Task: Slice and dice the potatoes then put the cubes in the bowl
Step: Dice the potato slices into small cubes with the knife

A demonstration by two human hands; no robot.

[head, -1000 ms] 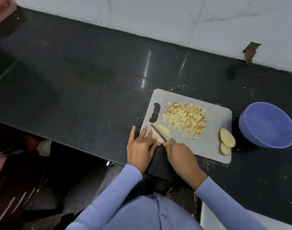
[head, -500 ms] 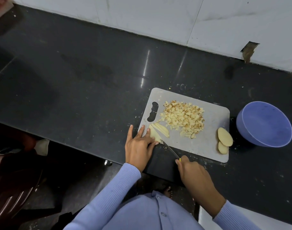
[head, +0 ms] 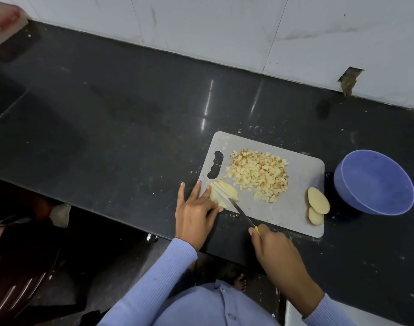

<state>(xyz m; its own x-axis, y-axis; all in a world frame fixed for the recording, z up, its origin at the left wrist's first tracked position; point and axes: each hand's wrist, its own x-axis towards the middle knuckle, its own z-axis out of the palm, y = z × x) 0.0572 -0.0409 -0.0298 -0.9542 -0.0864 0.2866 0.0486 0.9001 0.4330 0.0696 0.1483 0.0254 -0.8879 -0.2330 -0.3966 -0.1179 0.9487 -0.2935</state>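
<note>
On the cutting board (head: 295, 198), the right hand (head: 275, 249), gripping the knife (head: 242, 214), is pulling back from another cut; left fingers (head: 209, 195), spread, are pinning the potato slice (head: 221, 192), so dicing comes next.

We see an evenly lit, moderately bright scene, with soft light from overhead. The dark polished worktop (head: 130, 109) carries pale vertical streaks of glare just beyond the far edge of the board (head: 302, 184). Shadows are faint: a dark one sits under the bowl (head: 375, 182), to the right of the board, and a soft one lies under the left hand (head: 196, 212) at the board's near left corner. Well left of the board, below the worktop's edge, the picture falls into deep dimness. Straight lines bow toward the frame's edges, wide-angle distortion. Focus is fair near the board, softer at the corners.
</note>
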